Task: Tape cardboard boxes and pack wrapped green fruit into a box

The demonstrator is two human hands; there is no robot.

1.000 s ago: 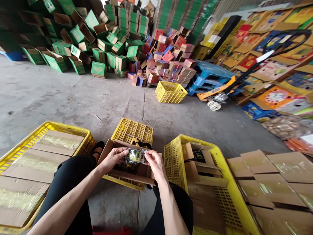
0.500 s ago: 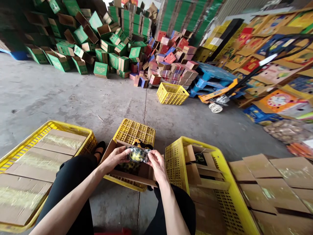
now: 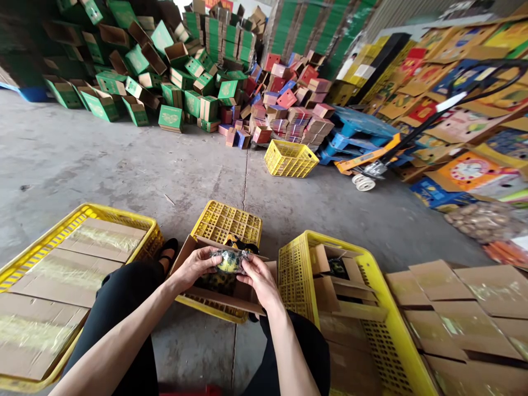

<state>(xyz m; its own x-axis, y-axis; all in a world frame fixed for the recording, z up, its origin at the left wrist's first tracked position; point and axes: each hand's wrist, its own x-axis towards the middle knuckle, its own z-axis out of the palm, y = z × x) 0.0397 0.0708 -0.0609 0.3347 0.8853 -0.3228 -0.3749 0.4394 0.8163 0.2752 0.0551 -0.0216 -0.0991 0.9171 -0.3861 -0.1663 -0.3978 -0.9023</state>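
Observation:
Between my two hands is a small clear plastic packet (image 3: 229, 260) with something round and yellow-green inside and dark ends. My left hand (image 3: 197, 266) pinches its left end, and my right hand (image 3: 260, 279) grips the right end. Directly below them lies an open cardboard box (image 3: 235, 300), partly hidden by my hands, with dark-and-yellow patterned contents (image 3: 216, 281) inside. The box rests on an upturned yellow plastic crate (image 3: 226, 215). Just behind the packet sits a black-and-orange object (image 3: 239, 242), whose kind I cannot make out.
Taped cartons (image 3: 53, 286) fill a yellow crate (image 3: 82, 212) on my left. To my right, another yellow crate (image 3: 350, 248) holds cartons, one open; more cartons (image 3: 466, 308) stand beyond. Ahead are a yellow crate (image 3: 291, 158), a pallet jack (image 3: 369, 164) and heaps of green boxes (image 3: 170, 116).
My right hand has shifted slightly left, closer to my left hand, and its fingers have bent more around the packet's end. The packet looks more bunched and narrower between the hands.

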